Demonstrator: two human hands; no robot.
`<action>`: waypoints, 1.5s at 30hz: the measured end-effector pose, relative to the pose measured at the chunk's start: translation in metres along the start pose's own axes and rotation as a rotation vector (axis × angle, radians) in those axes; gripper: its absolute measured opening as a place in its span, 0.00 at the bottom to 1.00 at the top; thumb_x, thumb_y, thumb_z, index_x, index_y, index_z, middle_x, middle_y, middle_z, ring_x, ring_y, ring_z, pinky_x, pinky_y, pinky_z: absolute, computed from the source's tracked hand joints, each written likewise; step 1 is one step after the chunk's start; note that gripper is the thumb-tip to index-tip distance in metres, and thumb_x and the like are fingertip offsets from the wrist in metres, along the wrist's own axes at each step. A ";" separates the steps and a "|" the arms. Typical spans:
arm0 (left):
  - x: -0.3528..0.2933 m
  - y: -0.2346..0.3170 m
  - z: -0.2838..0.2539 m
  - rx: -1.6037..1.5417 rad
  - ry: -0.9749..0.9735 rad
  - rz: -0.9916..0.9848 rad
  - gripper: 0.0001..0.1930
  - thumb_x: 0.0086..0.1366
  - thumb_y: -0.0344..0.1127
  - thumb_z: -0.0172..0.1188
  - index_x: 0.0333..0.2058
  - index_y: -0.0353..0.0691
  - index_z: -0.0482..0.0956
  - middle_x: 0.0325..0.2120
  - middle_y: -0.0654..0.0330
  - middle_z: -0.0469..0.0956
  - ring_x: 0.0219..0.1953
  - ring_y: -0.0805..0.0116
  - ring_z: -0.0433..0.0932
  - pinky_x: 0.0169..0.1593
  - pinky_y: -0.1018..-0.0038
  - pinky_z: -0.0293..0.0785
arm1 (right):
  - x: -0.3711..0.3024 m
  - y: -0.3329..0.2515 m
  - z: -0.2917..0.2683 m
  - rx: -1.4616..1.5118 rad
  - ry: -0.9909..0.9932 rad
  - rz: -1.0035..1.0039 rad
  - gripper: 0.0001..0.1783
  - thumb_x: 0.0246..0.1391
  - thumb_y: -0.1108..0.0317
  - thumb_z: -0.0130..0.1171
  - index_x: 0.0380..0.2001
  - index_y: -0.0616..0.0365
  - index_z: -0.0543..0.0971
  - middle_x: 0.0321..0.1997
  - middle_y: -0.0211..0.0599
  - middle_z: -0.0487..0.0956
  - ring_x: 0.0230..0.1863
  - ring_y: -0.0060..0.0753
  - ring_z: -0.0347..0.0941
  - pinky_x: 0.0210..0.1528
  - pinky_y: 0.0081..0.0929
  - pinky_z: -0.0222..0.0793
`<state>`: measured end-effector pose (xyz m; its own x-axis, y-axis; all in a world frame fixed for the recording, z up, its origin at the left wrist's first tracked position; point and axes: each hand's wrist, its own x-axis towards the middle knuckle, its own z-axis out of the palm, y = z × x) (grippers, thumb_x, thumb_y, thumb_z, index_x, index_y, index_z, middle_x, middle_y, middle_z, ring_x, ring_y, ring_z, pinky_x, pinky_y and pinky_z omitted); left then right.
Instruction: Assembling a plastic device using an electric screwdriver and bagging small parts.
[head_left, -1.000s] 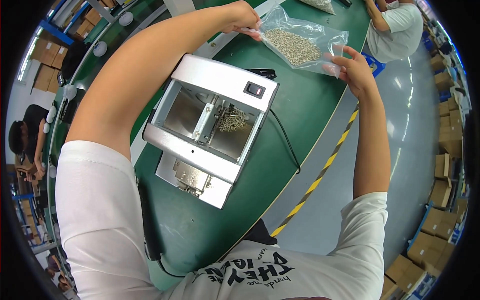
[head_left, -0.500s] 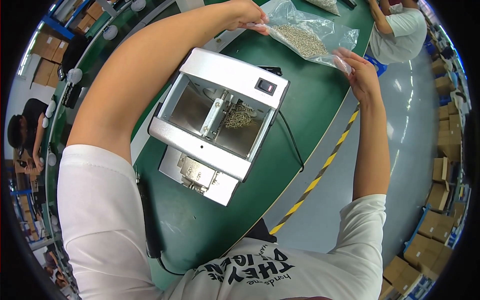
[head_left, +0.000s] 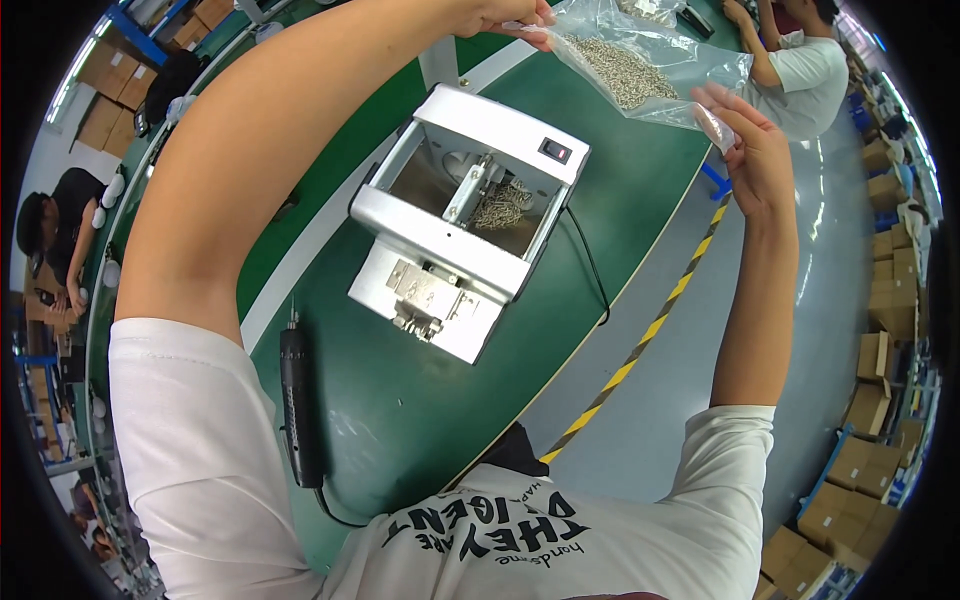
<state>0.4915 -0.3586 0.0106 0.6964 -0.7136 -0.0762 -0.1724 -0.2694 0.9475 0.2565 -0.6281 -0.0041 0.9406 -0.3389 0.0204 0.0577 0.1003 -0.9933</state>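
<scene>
A clear plastic bag (head_left: 625,75) with many small silvery screws in it is stretched between my two hands at the far side of the green bench. My left hand (head_left: 510,20) pinches its left corner, and my right hand (head_left: 745,140) grips the right corner. Nearer to me stands a white and metal screw feeder (head_left: 470,215) with an open top. A heap of screws (head_left: 502,205) lies in its right compartment, beside a central metal rail. The feeder's rocker switch (head_left: 555,150) is on its far right panel.
A black electric screwdriver (head_left: 300,400) lies on the green bench (head_left: 400,420) at the left, its cord running toward me. A black cable (head_left: 590,260) trails right of the feeder. Another screw bag (head_left: 655,10) lies behind. A co-worker (head_left: 800,80) sits at the far right.
The view has shifted, so the feeder appears farther up and right, and the whole screwdriver now shows. Both hands still hold the bag. The switch's red glow looks dimmer.
</scene>
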 end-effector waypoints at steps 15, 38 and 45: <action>-0.123 0.101 0.006 0.448 0.156 0.110 0.11 0.61 0.21 0.62 0.41 0.26 0.85 0.32 0.51 0.85 0.33 0.64 0.86 0.38 0.76 0.81 | -0.072 -0.062 0.041 0.020 -0.106 -0.164 0.23 0.63 0.78 0.54 0.59 0.76 0.71 0.58 0.53 0.80 0.53 0.36 0.82 0.55 0.24 0.80; -0.221 0.076 -0.017 0.465 0.334 0.194 0.10 0.62 0.23 0.62 0.42 0.25 0.84 0.34 0.52 0.85 0.35 0.67 0.83 0.40 0.75 0.79 | -0.134 -0.033 0.139 -0.114 -0.023 -0.370 0.17 0.63 0.74 0.59 0.54 0.69 0.79 0.52 0.42 0.84 0.47 0.27 0.82 0.46 0.19 0.79; -0.227 0.070 -0.014 0.402 0.382 0.211 0.10 0.64 0.23 0.60 0.43 0.25 0.83 0.33 0.53 0.85 0.34 0.69 0.83 0.40 0.76 0.78 | -0.141 -0.020 0.146 -0.304 0.106 -0.470 0.16 0.63 0.73 0.61 0.52 0.67 0.81 0.50 0.37 0.85 0.46 0.20 0.82 0.43 0.14 0.76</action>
<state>0.3310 -0.2068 0.0990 0.8068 -0.5153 0.2890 -0.5329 -0.4236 0.7325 0.1712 -0.4458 0.0293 0.7975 -0.3754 0.4723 0.3487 -0.3519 -0.8686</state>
